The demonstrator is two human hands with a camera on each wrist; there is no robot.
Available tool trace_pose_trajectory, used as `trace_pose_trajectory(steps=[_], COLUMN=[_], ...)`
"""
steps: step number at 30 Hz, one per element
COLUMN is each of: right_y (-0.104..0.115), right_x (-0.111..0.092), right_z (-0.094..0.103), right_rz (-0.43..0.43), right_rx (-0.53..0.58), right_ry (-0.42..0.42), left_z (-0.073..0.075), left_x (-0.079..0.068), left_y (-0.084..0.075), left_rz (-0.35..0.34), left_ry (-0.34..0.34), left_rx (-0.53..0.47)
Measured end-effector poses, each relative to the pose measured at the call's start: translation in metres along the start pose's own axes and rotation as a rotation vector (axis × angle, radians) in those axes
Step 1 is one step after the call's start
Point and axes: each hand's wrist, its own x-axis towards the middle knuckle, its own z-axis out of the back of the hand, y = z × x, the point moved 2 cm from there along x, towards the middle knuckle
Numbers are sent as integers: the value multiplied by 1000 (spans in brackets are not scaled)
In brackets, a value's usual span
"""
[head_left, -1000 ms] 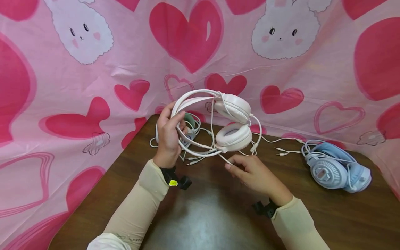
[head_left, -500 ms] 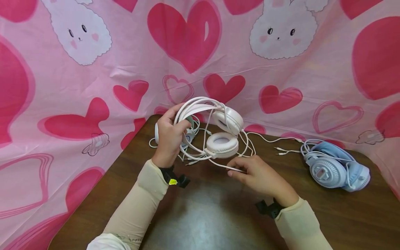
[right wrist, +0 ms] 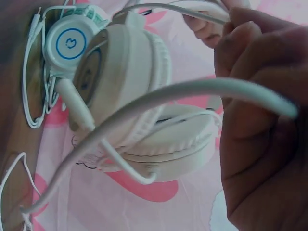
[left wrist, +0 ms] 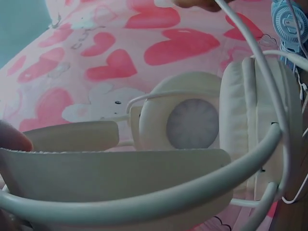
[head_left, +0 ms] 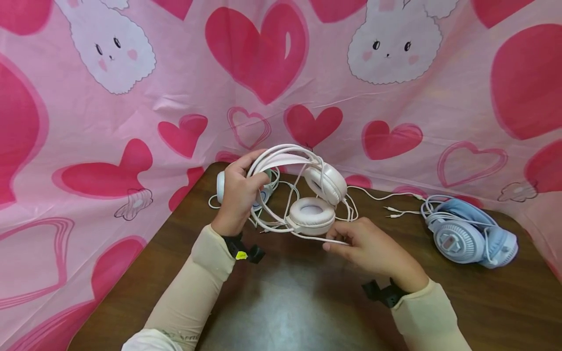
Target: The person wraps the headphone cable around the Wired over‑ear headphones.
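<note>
White over-ear headphones (head_left: 311, 213) hang in the air over the table, tilted, with both ear cups to the right. My left hand (head_left: 239, 191) grips them by the headband (left wrist: 144, 192), thumb in front and fingers behind. My right hand (head_left: 369, 246) pinches the white cable (head_left: 318, 238) just below the lower ear cup. In the right wrist view the cable (right wrist: 159, 96) arcs across in front of the ear cups, and the right hand's fingers (right wrist: 240, 53) are curled round a stretch of it. A strand of cable also runs across the ear cups.
Behind the left hand lies another white headset (head_left: 220, 186) with green parts and coiled cables. Light blue headphones (head_left: 461, 239) lie at the table's right, their plugs (head_left: 392, 212) pointing left. The brown table (head_left: 281, 302) ends at a pink heart-patterned cloth (head_left: 263, 117).
The headphones have come down toward the table, tilting as they went. My right hand has shifted slightly right and down, pulling the cable out along below the lower ear cup.
</note>
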Motion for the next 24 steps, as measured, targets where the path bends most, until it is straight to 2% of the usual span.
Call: trace_pose_trajectory(steps=[3, 5, 11, 16, 24], right_y=[3, 5, 11, 11, 13], right_x=[-3, -4, -12, -19, -26], right_z=[2, 4, 16, 25, 31], right_rz=[16, 65, 221, 238, 271], right_rx=[20, 1, -5, 3, -41], right_ry=[15, 3, -110, -201, -251], left_z=[-1, -1, -1, -3, -6], left_x=[0, 0, -2, -4, -8], left_y=[0, 0, 0, 2, 4], left_rz=[15, 30, 30, 24, 51], left_ry=[39, 64, 153, 222, 322], left_rx=[-2, -5, 38, 96, 107])
